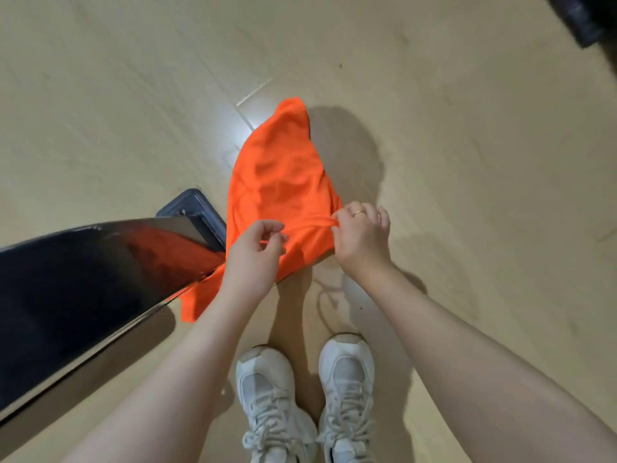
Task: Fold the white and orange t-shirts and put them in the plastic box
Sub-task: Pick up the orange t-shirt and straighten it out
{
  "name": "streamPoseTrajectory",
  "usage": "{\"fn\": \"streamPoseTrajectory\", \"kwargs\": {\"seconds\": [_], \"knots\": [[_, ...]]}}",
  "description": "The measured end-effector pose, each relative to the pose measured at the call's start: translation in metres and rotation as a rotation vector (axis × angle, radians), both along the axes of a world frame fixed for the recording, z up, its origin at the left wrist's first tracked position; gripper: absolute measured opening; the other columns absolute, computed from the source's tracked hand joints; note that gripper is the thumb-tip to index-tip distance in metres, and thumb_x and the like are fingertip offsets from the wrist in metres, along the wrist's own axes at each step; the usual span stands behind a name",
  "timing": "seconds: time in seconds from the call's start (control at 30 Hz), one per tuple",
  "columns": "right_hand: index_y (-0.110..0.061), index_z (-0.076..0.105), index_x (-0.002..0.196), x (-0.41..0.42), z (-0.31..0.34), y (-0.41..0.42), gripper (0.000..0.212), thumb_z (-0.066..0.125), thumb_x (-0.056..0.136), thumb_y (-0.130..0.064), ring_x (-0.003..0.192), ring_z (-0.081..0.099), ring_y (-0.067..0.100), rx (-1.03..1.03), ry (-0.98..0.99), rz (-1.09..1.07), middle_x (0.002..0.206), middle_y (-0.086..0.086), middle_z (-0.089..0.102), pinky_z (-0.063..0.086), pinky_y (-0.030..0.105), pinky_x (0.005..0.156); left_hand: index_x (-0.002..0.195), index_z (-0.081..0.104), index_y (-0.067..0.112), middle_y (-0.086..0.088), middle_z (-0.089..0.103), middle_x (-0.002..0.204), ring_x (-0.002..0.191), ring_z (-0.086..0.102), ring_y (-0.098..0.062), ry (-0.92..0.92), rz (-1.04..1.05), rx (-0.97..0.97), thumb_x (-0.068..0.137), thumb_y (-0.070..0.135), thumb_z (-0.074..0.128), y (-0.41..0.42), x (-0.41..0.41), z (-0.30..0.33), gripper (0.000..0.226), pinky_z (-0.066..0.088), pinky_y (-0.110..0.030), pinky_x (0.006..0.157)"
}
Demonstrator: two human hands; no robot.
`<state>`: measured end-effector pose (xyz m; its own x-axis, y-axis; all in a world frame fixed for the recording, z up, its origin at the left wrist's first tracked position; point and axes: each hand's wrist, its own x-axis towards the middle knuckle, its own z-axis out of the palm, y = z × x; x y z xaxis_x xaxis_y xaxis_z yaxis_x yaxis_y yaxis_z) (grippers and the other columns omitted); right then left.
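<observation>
The orange t-shirt (pixel 280 182) hangs in the air above the floor, bunched and drooping away from me. My left hand (pixel 255 259) pinches its near edge between thumb and fingers. My right hand (pixel 362 238), with a ring on one finger, grips the same edge a little to the right. A corner of the shirt dangles lower left beside the glossy black table. No white t-shirt and no plastic box are in view.
A glossy black table (pixel 73 295) fills the left side and mirrors the orange cloth. Its dark grey base (pixel 192 208) stands on the pale wooden floor (pixel 467 162). My two white sneakers (pixel 307 396) are below. A dark object (pixel 587 18) sits at the top right corner.
</observation>
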<state>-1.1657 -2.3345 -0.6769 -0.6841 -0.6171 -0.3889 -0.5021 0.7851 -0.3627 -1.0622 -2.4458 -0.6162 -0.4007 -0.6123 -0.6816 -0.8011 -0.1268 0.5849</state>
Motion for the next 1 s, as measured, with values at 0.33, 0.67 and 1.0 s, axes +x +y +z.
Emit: {"fn": "streamPoseTrajectory", "kwargs": {"seconds": [0.33,0.67,1.0], "knots": [[-0.015,0.060,0.099,-0.010,0.350,0.005,0.017,0.049,0.090,-0.023,0.074,0.056,0.018,-0.356,-0.537,0.070,0.081,-0.002,0.062,0.036,0.024,0.066,0.130,0.045,0.030,0.005,0.050,0.123,0.114,0.048,-0.012,0.137,-0.409,-0.049,0.073,0.029,0.073,0.009,0.018,0.271,0.064,0.039,-0.029,0.100],[-0.017,0.064,0.081,-0.020,0.617,0.045,0.009,0.060,0.087,-0.012,0.057,0.051,-0.002,-0.494,-0.719,-0.216,0.063,-0.013,0.060,0.040,0.018,0.060,0.092,0.058,0.032,0.011,0.064,0.089,0.078,0.053,0.009,0.365,-0.436,0.039,0.086,0.019,0.063,0.039,0.001,0.527,0.016,0.039,-0.006,0.075],[-0.012,0.041,0.131,-0.014,0.722,0.096,0.059,0.062,0.076,-0.020,0.106,0.056,0.003,-0.896,-0.803,-0.493,0.119,0.001,0.059,0.047,0.010,0.083,0.084,0.051,0.016,0.009,0.064,0.052,0.047,0.055,0.001,0.816,-0.213,0.173,0.090,0.007,0.054,0.060,-0.027,0.696,0.011,0.042,-0.011,0.049]]}}
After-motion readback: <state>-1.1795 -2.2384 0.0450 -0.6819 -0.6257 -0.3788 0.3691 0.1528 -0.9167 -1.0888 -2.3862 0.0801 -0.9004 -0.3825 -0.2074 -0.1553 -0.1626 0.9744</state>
